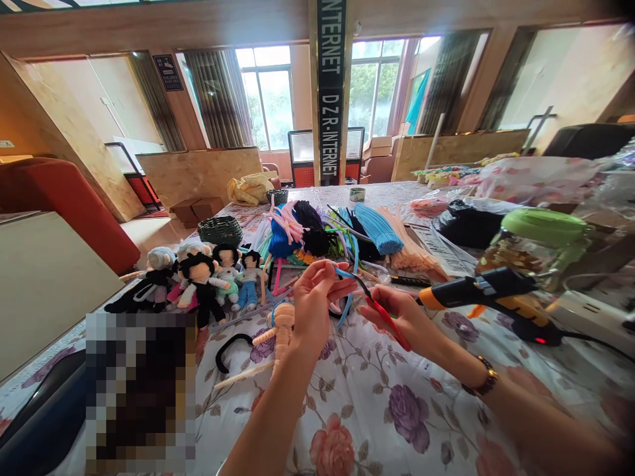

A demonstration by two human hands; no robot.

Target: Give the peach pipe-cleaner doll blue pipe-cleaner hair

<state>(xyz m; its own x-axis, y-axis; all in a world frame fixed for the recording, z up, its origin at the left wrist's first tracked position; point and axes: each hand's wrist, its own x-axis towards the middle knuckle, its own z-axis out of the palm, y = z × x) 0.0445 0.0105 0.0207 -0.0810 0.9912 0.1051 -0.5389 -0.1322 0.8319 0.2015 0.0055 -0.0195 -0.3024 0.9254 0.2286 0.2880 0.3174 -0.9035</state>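
Note:
My left hand (320,291) pinches a blue chenille stem (342,271) above the middle of the table. Close by, my right hand (397,311) is closed around red-handled scissors (389,322), whose dark front end points toward the stem at my left fingertips. Whether the blades touch the stem I cannot tell. Beneath my left wrist lies a beige chenille doll body (284,324), partly hidden by the forearm, with a blue loop at its head. To its left is a curved black chenille stem (229,350).
Finished-looking dolls (201,274) sit at the left, before a dark woven basket (220,230). Bundled chenille stems (374,228) lie behind my hands. A black-and-orange glue gun (481,291), its red light lit, stands right, near a green-lidded jar (540,231). A blurred patch covers the lower left.

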